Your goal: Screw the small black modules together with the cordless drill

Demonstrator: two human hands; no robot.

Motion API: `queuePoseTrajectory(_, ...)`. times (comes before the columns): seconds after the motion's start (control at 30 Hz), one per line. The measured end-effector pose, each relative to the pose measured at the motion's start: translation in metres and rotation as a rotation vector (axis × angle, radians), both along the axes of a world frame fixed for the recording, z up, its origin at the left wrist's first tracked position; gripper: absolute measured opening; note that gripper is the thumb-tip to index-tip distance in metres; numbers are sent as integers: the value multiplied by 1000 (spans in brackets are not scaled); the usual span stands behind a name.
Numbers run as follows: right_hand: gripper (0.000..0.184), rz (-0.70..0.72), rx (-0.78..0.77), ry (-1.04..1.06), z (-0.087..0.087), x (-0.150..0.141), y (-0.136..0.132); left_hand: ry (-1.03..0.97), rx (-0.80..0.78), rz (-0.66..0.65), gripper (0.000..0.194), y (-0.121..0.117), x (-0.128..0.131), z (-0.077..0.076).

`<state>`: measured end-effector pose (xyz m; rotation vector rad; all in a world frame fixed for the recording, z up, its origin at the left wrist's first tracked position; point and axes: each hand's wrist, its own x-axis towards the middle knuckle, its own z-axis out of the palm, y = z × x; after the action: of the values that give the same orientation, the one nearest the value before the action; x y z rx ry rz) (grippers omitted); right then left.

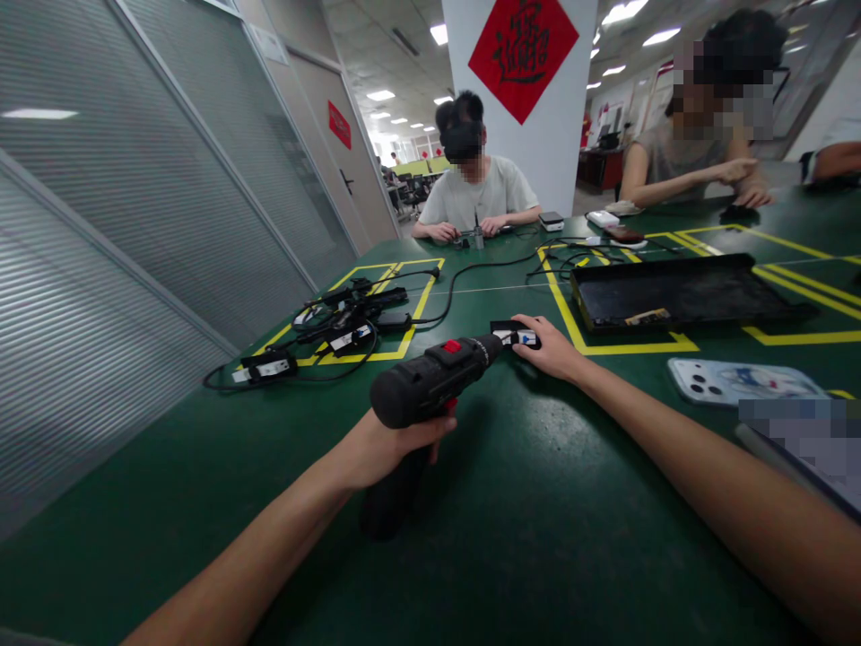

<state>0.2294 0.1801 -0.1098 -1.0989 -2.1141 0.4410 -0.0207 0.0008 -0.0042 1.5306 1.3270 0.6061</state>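
My left hand (394,444) grips the handle of a black cordless drill (430,381) with a red switch on top, its nose pointing away from me. The drill's tip meets a small black adapter with a white label (517,336) lying on the green table (525,520). My right hand (552,348) is closed over that adapter and presses it down on the table.
A heap of black adapters and cables (336,327) lies at the left inside a yellow-taped box. A black tray (679,296) sits at the right, a phone (733,381) in front of it. Two other people work at the far side.
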Motion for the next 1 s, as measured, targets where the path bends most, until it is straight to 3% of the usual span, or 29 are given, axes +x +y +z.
queuePoseTrajectory(1.0, 53, 1, -8, -4, -1, 1, 1, -17, 7, -5, 29, 1, -3, -5)
